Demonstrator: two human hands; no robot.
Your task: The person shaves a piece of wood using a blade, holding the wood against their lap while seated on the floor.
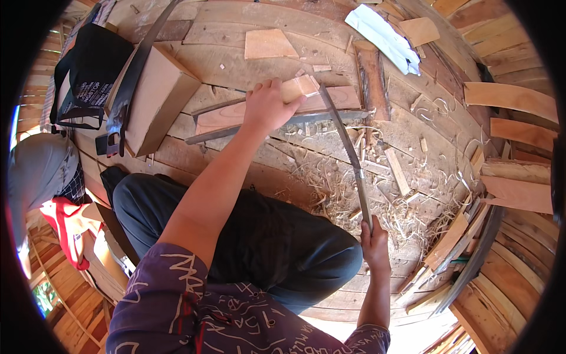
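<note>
My left hand (268,106) is closed around a small pale block of wood (299,87), held over a reddish plank (221,120) with a dark strip along its near side. My right hand (375,245) grips the lower end of a long, narrow, slightly curved blade (341,127). What look like teeth show along part of its edge; I cannot tell whether it is a saw or a long knife. Its far tip lies at the right end of the block. The fingers of my left hand partly hide the block.
Curled shavings (407,227) and offcuts litter the plank floor (283,168). At the left stand a cardboard box (162,97), a dark handsaw (132,82) and a black bag (91,68). A rough-edged board (372,79) and white sheet (383,38) lie beyond; a person (44,171) is at far left.
</note>
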